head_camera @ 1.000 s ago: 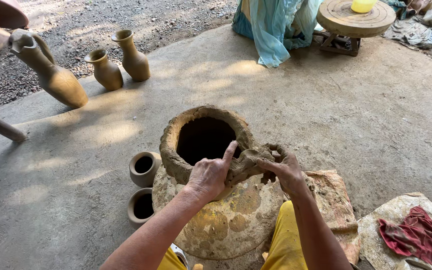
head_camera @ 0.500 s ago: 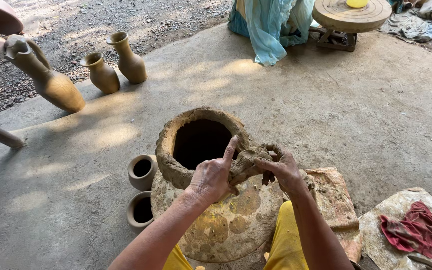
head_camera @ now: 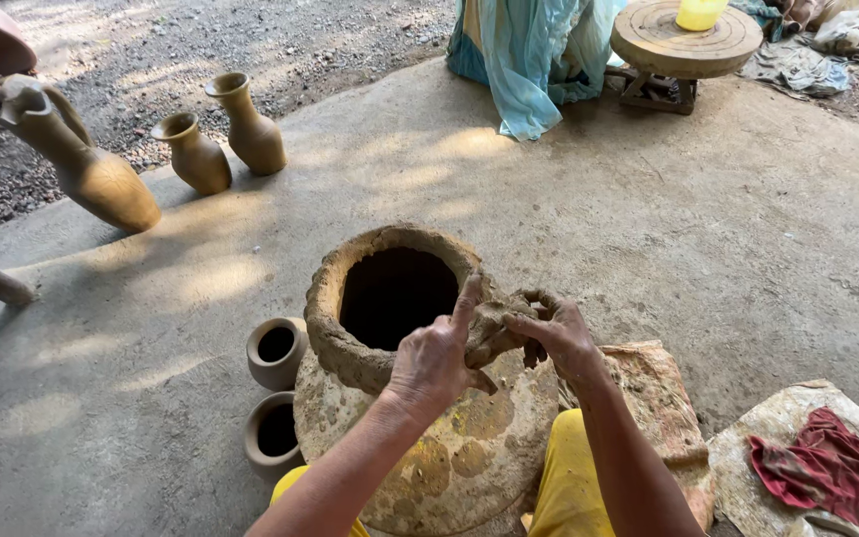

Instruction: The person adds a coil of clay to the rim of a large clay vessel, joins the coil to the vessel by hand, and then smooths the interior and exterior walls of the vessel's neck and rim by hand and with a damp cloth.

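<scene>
**Two hands pressing wet clay onto the rim of a large pot**

The left hand (head_camera: 436,360) and the right hand (head_camera: 557,336) are both closing around a lump of wet clay (head_camera: 494,326), which is sitting against the near right edge of the thick clay rim (head_camera: 335,298) of a large clay pot (head_camera: 469,452). The left fingers are curling over the lump with the forefinger pointing up toward the dark mouth of the pot; the right fingers are pinching the lump from the other side. The pot is standing upright on the concrete floor (head_camera: 708,229), between the person's knees in yellow cloth (head_camera: 569,487).

Two small clay pots (head_camera: 275,353) are standing just beside its left flank, one behind the other. Well apart, at the floor's far left edge, two narrow-necked clay vases (head_camera: 251,124) are standing upright beside a leaning clay jug (head_camera: 86,159). A red rag (head_camera: 827,467) is lying on a slab at the right. At the far side a round wooden turntable (head_camera: 686,38) is sitting near hanging turquoise cloth (head_camera: 534,55).
</scene>
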